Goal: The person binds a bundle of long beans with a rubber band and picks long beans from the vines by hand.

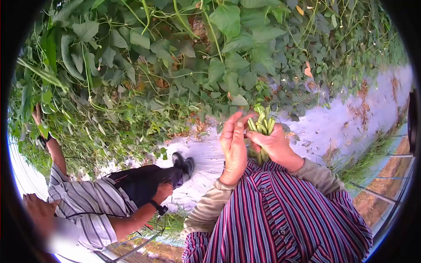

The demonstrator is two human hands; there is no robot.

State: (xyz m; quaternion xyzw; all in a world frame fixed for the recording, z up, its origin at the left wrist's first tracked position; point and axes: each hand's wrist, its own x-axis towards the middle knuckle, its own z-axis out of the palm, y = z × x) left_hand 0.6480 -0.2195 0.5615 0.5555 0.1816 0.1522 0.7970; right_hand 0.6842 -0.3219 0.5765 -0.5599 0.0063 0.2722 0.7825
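A bunch of long green beans [262, 124] stands upright in front of my chest, its cut-looking ends at the top. My right hand [279, 148] is wrapped round the bunch from the right, thumb across the front. The lower part of the beans hangs down against my striped shirt, partly hidden by the hand. Just left of the bunch is my left hand [234, 147], its fingers stretched upward and holding nothing that I can see. The fingertips are slightly blurred, and I cannot tell whether they touch the beans.
Climbing bean vines [175, 57] with hanging pods fill the upper view. Pale ground sheeting [324, 131] runs beneath them. At left stands another person [96, 197] in a striped shirt, one arm reaching into the leaves. Metal bars [372, 193] edge the right side.
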